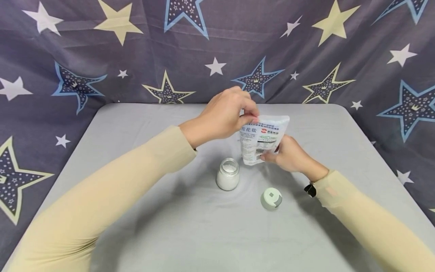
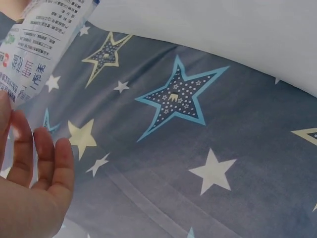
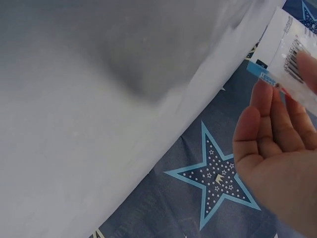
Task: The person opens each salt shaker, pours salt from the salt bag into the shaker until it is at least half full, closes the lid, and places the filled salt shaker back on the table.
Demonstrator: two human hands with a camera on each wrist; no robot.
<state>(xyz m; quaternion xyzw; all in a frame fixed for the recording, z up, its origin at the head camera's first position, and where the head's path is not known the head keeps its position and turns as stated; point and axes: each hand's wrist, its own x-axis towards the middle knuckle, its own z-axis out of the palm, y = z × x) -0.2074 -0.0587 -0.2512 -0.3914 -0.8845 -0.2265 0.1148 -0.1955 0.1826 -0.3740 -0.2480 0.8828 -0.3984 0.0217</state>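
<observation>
On my head view, the left hand [image 1: 231, 111] pinches the bag [image 1: 253, 145] at its top edge, and the right hand [image 1: 290, 155] grips its lower right side. The bag is just far and right of the open jar [image 1: 228, 179]; I cannot tell whether its bottom edge meets the table [image 1: 210, 238]. The lid [image 1: 272, 197] sits near and right of the jar. I have wide room left and near; starry cloth [image 1: 238, 41] rises behind the far edge.

The jar [image 1: 227, 178] stands left of the bag [image 1: 255, 141] and lid [image 1: 271, 198].
</observation>
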